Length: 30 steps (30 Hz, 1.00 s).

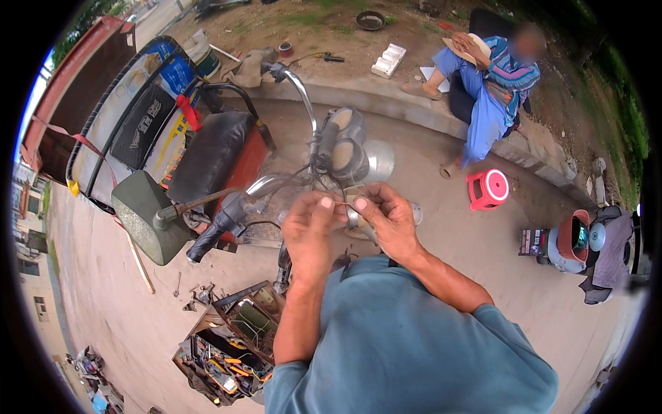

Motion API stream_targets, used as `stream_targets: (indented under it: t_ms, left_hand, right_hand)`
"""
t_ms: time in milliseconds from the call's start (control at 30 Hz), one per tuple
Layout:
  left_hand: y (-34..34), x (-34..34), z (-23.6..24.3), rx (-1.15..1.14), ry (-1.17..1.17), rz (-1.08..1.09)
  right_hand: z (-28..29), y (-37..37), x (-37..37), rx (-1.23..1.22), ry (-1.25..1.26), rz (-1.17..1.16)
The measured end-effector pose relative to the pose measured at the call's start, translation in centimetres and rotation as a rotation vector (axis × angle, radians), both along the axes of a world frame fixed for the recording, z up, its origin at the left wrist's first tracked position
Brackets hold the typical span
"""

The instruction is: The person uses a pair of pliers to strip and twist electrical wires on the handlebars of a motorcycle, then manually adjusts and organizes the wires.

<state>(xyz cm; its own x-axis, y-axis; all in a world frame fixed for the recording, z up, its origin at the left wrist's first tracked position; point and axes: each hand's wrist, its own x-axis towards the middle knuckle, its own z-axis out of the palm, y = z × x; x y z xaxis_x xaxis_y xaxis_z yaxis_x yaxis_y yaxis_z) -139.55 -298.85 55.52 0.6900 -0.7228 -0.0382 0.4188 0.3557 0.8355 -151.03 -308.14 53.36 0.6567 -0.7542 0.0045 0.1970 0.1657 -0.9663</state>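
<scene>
Close together over the front of a three-wheeled motorbike, my left hand (310, 224) and my right hand (387, 219) each pinch a thin reddish wire (342, 203) between thumb and fingers. Dark cables (329, 181) run from the handlebar area toward my fingertips. Just beyond my hands are the handlebar (301, 90) and the round gauges (348, 153). To the left stick out a black grip (205, 243) and a large mirror (150, 217). How the wire ends meet is too small to make out.
A black seat (210, 155) and loaded cargo bed lie left. An open toolbox (224, 359) sits low left, with loose metal parts (200, 295) beside it. A person (493, 83) sits on the kerb at the far right, near a red stool (487, 190).
</scene>
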Motion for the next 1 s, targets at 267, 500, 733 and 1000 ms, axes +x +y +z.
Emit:
stream_targets:
  t_ms: [267,500,733,1000]
  left_hand:
    - [0.6,0.2,0.5,-0.190,-0.033,0.291]
    - [0.2,-1.8,3.1,0.219,-0.616,0.341]
    - [-0.9,-2.6,1.2,0.278,-0.400,0.164]
    - [-0.2,-0.9,0.7,-0.092,-0.118,0.316]
  right_hand:
    - [0.8,-2.5,-0.9,-0.077,0.082,0.128]
    - [1.1,-4.1,-1.9,-0.095,0.086,0.252]
    - [1.6,-4.6,-2.1,-0.171,0.090,0.348]
    - [1.3,-4.5,-2.1,-0.161,0.144,0.292]
